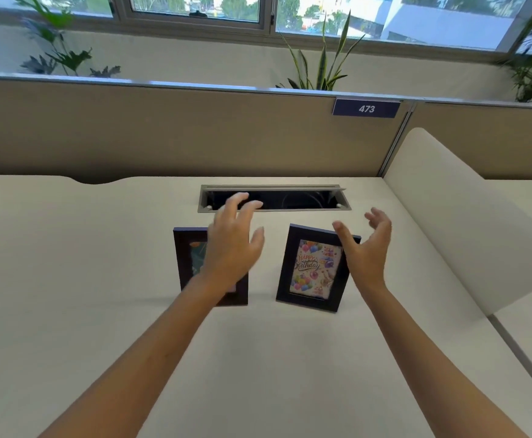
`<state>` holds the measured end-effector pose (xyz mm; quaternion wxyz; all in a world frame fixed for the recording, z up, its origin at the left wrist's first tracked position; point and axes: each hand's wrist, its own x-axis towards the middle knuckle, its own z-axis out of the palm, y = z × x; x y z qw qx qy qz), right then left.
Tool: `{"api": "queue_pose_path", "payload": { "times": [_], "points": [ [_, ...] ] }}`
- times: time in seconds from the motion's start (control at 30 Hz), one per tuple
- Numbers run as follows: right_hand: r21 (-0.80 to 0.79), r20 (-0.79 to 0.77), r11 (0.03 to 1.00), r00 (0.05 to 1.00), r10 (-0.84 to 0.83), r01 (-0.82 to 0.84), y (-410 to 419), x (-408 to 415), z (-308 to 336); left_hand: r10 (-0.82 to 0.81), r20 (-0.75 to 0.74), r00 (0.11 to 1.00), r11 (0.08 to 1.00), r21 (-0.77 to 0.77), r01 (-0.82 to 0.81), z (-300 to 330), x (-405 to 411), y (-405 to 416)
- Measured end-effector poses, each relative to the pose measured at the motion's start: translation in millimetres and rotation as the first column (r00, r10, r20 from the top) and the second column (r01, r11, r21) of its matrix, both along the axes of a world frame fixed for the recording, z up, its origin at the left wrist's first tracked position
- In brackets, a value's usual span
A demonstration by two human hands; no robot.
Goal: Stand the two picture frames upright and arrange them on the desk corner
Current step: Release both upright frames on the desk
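Both frames stand upright on the surface (290, 358), just in front of the cable tray (274, 197): left frame (189, 260), birthday frame (312, 267). Left hand (231, 248) and right hand (369, 248) hover, fingers spread, grasping nothing.

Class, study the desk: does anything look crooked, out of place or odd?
Yes. The birthday frame stands tilted, its top leaning right, so it is not square with the other frame beside it. The cable hatch in the desk also stands open. Both hands, left and right, hover open, holding nothing.

Two dark frames (313, 268) (192, 263) stood side by side before the cable tray (274, 198); both empty hands (231, 245) (367, 248) hovered spread, seemingly touching neither.
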<state>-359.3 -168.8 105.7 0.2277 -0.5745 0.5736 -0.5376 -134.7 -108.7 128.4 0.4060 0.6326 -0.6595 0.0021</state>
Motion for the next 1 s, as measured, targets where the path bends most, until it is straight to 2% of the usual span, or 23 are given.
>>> {"api": "queue_pose_path", "payload": {
  "times": [0.03, 0.1, 0.17, 0.23, 0.33, 0.4, 0.47, 0.6, 0.77, 0.87, 1.0],
  "points": [
    [-0.133, -0.045, 0.991, 0.999, -0.014, 0.008, 2, 10, 7, 0.063, 0.055, 0.997, 0.997, 0.035, -0.065, 4, 16, -1],
    [-0.324, -0.136, 0.942, 0.989, 0.05, -0.092, 7, 36, 20, 0.174, 0.128, 0.976, 0.964, 0.182, -0.196, 7, 49, 1],
    [-0.375, -0.261, 0.881, 0.945, 0.198, -0.288, 12, 63, 25, 0.188, 0.104, 0.977, 0.921, 0.328, -0.213, 4, 76, 4],
    [-0.276, -0.39, 0.83, 0.846, 0.364, -0.485, 18, 92, 25, 0.13, -0.026, 0.991, 0.895, 0.432, -0.106, -1, 101, 11],
    [-0.006, -0.435, 0.804, 0.726, 0.533, -0.594, 19, 124, 14, 0.065, -0.266, 0.962, 0.851, 0.518, 0.085, -8, 127, 21],
    [0.227, -0.384, 0.8, 0.705, 0.597, -0.555, 15, 135, 7, 0.063, -0.3, 0.952, 0.83, 0.545, 0.117, -15, 134, 23],
    [0.428, -0.254, 0.742, 0.72, 0.646, -0.515, 12, 145, 1, 0.087, -0.304, 0.949, 0.807, 0.58, 0.112, -24, 141, 28],
    [0.628, 0.019, 0.591, 0.769, 0.639, -0.506, 2, 143, -15, 0.11, -0.311, 0.944, 0.75, 0.649, 0.127, -41, 144, 34],
    [0.644, 0.253, 0.429, 0.706, 0.662, -0.633, 1, 139, -30, 0.134, -0.328, 0.935, 0.742, 0.658, 0.124, -56, 133, 45],
    [0.613, 0.318, 0.42, 0.696, 0.643, -0.669, 5, 144, -38, 0.155, -0.364, 0.918, 0.766, 0.632, 0.121, -68, 126, 50],
    [0.584, 0.36, 0.39, 0.657, 0.662, -0.712, 5, 150, -42, 0.187, -0.49, 0.851, 0.815, 0.561, 0.145, -75, 127, 58]
  ]
}}
